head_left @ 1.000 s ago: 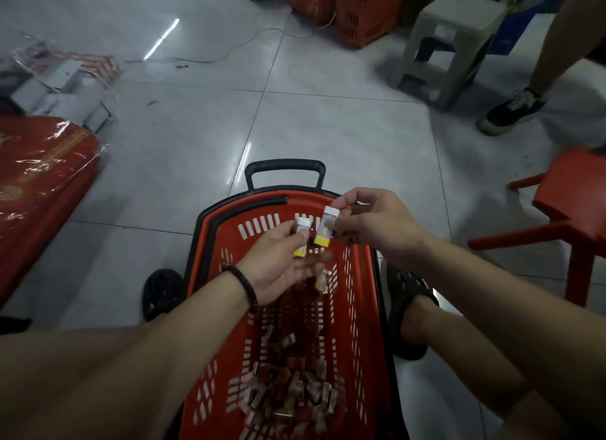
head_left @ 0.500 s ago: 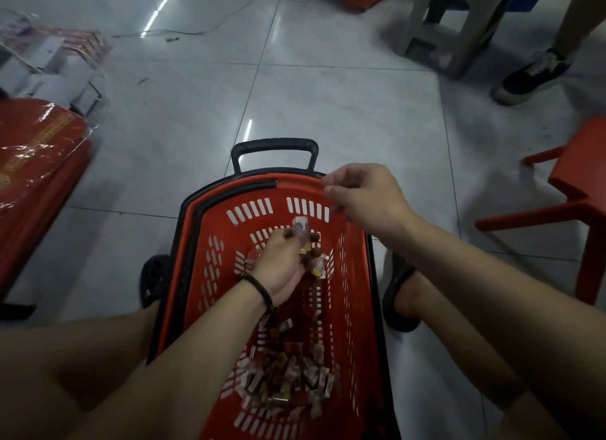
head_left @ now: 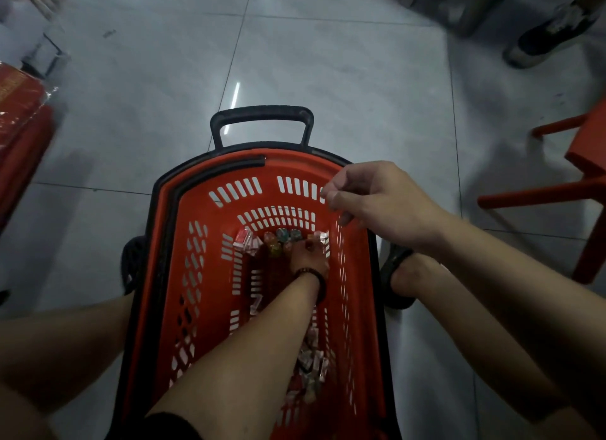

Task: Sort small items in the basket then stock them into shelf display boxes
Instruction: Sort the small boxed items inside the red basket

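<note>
The little boxes at the far end of the basket look light and slippery, so pinch their sides; the left hand touches them and the right hand curls above the rim, but I cannot tell if either holds one.

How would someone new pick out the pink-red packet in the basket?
Find the red basket and its black handle. Along the basket floor at that handle end lies a row of small items. The pink-red packet is the leftmost, farthest from the left hand; its neighbours look yellow and teal.
</note>
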Available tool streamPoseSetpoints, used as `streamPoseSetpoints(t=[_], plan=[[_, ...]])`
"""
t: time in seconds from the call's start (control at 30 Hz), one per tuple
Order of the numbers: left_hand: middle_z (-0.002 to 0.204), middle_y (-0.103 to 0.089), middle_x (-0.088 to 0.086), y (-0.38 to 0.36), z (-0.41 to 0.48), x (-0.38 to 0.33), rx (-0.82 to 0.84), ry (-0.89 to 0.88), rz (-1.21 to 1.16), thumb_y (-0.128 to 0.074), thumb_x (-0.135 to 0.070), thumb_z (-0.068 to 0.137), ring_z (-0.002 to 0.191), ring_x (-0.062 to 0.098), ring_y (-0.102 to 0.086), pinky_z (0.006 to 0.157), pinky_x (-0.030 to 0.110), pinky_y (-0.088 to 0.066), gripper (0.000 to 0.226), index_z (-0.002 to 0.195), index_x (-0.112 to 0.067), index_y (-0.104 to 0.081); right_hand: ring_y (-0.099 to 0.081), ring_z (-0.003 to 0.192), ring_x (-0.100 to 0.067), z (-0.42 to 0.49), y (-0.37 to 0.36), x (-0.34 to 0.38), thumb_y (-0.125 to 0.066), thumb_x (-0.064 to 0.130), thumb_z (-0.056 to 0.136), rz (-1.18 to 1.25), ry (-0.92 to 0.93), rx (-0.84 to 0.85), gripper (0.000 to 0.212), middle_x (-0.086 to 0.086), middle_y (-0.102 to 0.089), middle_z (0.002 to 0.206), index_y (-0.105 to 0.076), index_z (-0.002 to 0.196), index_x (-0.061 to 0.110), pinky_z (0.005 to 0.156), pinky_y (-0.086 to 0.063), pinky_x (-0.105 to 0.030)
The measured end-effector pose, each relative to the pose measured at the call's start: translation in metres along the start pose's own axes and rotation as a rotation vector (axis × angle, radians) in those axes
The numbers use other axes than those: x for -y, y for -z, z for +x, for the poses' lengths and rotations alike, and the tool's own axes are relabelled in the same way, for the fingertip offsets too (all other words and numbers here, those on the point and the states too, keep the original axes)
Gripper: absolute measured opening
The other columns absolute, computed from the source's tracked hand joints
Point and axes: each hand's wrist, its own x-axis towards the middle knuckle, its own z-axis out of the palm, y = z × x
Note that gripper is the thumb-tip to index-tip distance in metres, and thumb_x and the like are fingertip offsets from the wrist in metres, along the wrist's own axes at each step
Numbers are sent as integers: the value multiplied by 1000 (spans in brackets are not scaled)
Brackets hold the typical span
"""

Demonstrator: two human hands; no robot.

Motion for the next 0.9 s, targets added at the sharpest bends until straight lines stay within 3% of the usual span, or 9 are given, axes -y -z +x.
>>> streamPoseSetpoints(t=[0.1,0.2,0.33,0.43,0.53,0.63,0.77,0.83,0.9], plan=[[109,-77,14,-3,2,7,-53,-20,32,-61,-43,104,107,32,-69,96,40,-53,38,103,-8,-76,-78,87,-17,0,1,-1,-67,29,104,-57,7,45,16,1,-79,98,-74,96,19,80,-66,-34],[109,-77,8,1,0,6,-94,-116,120,-61,-38,103,107,27,-68,102,45,-52,30,99,-14,-78,-77,84,-13,1,1,-2,-67,31,105,-82,-6,31,15,4,-78,95,-74,97,21,78,-64,-29],[115,-75,2,6,2,7,-77,-165,279,-60,-33,105,110,23,-68,103,43,-53,25,112,-19,-78,-77,84,-13,1,-2,-3,-67,33,104,-108,-12,17,14,4,-78,92,-73,97,23,82,-65,-34],[105,-77,10,8,11,12,-102,-225,397,-54,-33,105,101,28,-71,92,44,-57,31,100,-17,-80,-76,89,-13,2,-5,-4,-67,34,104,-117,-7,16,14,4,-79,95,-74,96,25,88,-64,-40],[92,-75,-2,13,3,7,-113,-207,378,-48,-38,110,84,16,-68,79,32,-52,41,92,-17,-77,-76,90,-13,2,-5,-4,-66,35,105,-128,-22,13,14,5,-78,96,-73,97,26,88,-65,-40],[115,-72,4,26,-6,22,-118,-173,205,-60,-22,103,110,25,-67,98,40,-52,15,111,-16,-72,-74,91,-11,3,-6,-5,-66,33,104,-166,-7,5,12,8,-77,97,-72,95,28,87,-64,-37],[116,-71,9,56,-15,75,-55,-126,354,-66,-17,97,114,30,-66,94,33,-48,11,108,-16,-68,-69,96,-6,2,-15,-8,-63,30,106,-394,74,-12,10,16,-70,106,-73,109,27,77,-53,-16],[120,-70,9,69,-23,102,53,-105,500,-68,-23,97,116,31,-65,98,35,-50,23,118,-14,-67,-68,99,-8,1,-22,-13,-60,31,106,-597,171,-2,15,13,-72,111,-72,115,26,79,-57,-22],[141,-59,8,79,-31,128,182,-68,733,-65,-38,98,130,30,-58,109,37,-45,50,142,-16,-55,-69,96,-15,-2,-30,-19,-57,34,105,-768,282,-16,16,9,-74,108,-70,111,28,78,-62,-38]])
